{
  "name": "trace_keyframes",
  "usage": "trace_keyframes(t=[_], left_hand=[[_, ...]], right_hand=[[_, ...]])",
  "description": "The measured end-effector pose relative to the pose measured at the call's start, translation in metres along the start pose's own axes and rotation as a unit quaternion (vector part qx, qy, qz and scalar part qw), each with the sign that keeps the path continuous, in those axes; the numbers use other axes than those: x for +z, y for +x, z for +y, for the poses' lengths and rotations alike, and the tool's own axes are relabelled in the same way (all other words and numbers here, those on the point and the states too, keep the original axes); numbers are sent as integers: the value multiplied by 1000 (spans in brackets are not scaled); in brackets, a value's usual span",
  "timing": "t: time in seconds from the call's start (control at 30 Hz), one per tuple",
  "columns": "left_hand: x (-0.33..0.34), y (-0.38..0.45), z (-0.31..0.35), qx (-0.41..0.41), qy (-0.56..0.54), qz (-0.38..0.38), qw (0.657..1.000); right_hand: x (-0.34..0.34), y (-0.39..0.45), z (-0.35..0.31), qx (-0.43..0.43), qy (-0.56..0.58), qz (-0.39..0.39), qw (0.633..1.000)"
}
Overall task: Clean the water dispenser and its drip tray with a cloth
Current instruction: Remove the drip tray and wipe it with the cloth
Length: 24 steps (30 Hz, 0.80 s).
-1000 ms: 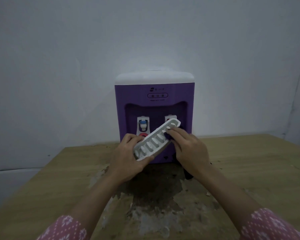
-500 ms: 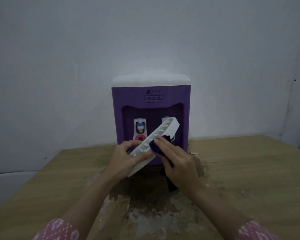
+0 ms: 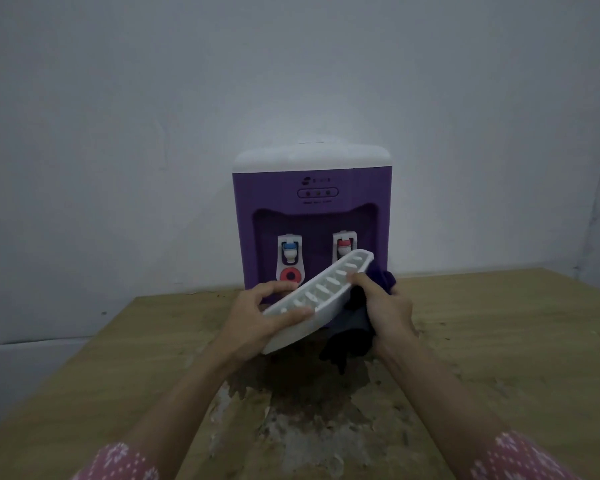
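Drip tray (image 3: pixel 321 292) in both hands, seemingly.

Dim, bluish room. Plain pale wall (image 3: pixel 291 64) behind, bare but for a few small dark specks (far right). Below, a light wooden table (image 3: pixel 516 341) with a worn, dark-stained patch (image 3: pixel 291 410) of peeling surface at mid-front.

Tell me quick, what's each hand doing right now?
Left hand: grips the lower end of the white drip tray.
Right hand: holds the dark cloth against the tray's underside.
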<state>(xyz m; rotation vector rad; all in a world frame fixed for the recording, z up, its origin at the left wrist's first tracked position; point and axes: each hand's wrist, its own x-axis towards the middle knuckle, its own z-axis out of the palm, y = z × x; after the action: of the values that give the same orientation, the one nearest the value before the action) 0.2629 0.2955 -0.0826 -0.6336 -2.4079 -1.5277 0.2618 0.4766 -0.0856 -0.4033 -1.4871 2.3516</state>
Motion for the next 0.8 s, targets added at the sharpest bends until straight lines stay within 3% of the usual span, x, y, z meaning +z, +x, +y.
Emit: trace_keyframes(t=[0.1, 0.2, 0.33, 0.4, 0.53, 0.63, 0.7, 0.73, 0.8], left_hand=[[0, 1, 0, -113, -144, 14, 983], [-3, 3, -2, -242, -216, -43, 945], [0, 4, -4, -247, -238, -48, 938], [3, 4, 0, -222, -254, -27, 941], [12, 7, 8, -199, -265, -24, 943], [15, 10, 13, -183, -300, -14, 936], [12, 11, 13, -171, -297, -13, 939], [10, 11, 12, -169, -294, -15, 941], [5, 10, 10, -173, -287, -14, 942]], right_hand=[[-3, 0, 0, 35, 46, 12, 998], [-6, 1, -2, 35, 48, 11, 998], [-6, 3, -1, -25, 22, 9, 999], [-3, 2, 3, -108, -63, 32, 992], [4, -20, 20, -369, -233, 38, 899], [5, -38, 41, -554, -310, -46, 771], [2, -41, 48, -617, -354, -82, 698], [2, -38, 46, -626, -351, -79, 692], [4, -34, 36, -606, -304, -21, 735]])
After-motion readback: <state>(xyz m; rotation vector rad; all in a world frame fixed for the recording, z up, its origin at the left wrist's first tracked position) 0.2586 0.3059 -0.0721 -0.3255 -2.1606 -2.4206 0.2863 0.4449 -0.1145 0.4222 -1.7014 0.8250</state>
